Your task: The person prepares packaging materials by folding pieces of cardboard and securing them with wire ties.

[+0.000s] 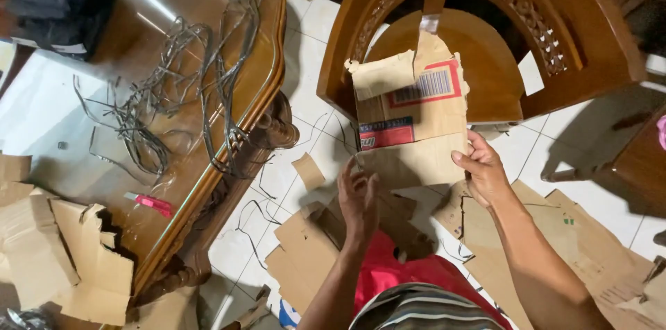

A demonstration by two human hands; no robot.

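Left hand point(359, 200): blurred, fingers indistinct; grip on the cardboard sheet point(416, 118) cannot be told. Right hand point(480, 172): fingertips hidden behind the sheet's right edge. Sheet covers part of the wooden chair point(485, 59) seat. Chair's far back is cut by the top edge. Cardboard pieces point(55, 254) near left run past the edge. Dark bag point(59, 7) far left: blurred.

Cardboard piece point(416, 122): brown, flattened box panel, torn and ragged along top edge. Held upright, slightly tilted, lower edge at the hands. One flap point(381, 75) folded over at 10 o'clock of the panel. Face shows a red-bordered label with a barcode and a red-and-blue printed strip below it. Sits at 12 o'clock from the person, in front of a wooden chair seat.
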